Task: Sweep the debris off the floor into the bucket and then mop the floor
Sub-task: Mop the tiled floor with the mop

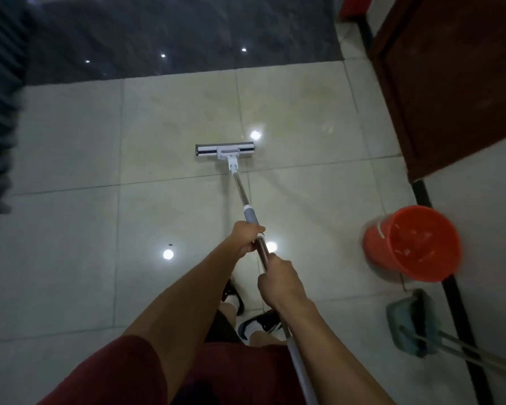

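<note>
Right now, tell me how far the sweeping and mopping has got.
Sweeping looks finished: the dustpan lies set aside beside the orange bucket. Whether debris went in cannot be told. Mopping is in hand: the left hand and right hand both grip the mop, its head flat on the pale tiles. One dark speck remains there; how much floor is left cannot be told.
</note>
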Motion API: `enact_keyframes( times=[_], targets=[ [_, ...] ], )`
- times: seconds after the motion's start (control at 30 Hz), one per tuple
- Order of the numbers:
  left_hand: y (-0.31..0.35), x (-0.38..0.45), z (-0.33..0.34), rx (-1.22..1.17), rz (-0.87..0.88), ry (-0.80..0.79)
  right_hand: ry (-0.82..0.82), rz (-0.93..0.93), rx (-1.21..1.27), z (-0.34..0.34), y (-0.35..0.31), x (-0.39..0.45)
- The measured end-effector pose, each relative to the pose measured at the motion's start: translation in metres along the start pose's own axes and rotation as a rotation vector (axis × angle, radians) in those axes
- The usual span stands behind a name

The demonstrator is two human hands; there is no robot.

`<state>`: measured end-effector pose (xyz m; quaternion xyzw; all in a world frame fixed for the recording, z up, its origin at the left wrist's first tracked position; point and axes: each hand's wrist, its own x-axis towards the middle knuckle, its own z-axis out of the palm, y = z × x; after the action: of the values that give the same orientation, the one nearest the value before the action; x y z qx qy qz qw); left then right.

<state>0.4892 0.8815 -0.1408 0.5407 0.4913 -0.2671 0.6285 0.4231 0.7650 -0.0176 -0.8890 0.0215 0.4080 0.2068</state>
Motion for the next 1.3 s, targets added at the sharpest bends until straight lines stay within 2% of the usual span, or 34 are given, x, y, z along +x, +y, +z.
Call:
enact_keyframes(
  times=[0.3,0.47,0.8,1.07,1.3],
  targets=[
    [0.038,0.04,-0.15,-0.23,-0.013,0.126,-0.1,-0.152,-0.199,0.032,-0.139,0.039],
    [0.05,0.061,-0.2,-0.37,-0.05,0.165,-0.137,-0.202,-0.27,0.044,-0.186,0.062],
    [0.098,0.106,-0.222,-0.544,-0.12,0.233,-0.169,-0.283,-0.428,0.026,-0.245,0.135],
    [0.153,0.141,-0.222,-0.598,-0.158,0.247,-0.209,-0.28,-0.468,-0.004,-0.271,0.197],
    [0.202,0.172,-0.263,-0.556,-0.163,0.277,-0.208,-0.27,-0.503,-0.006,-0.336,0.239]
  ],
)
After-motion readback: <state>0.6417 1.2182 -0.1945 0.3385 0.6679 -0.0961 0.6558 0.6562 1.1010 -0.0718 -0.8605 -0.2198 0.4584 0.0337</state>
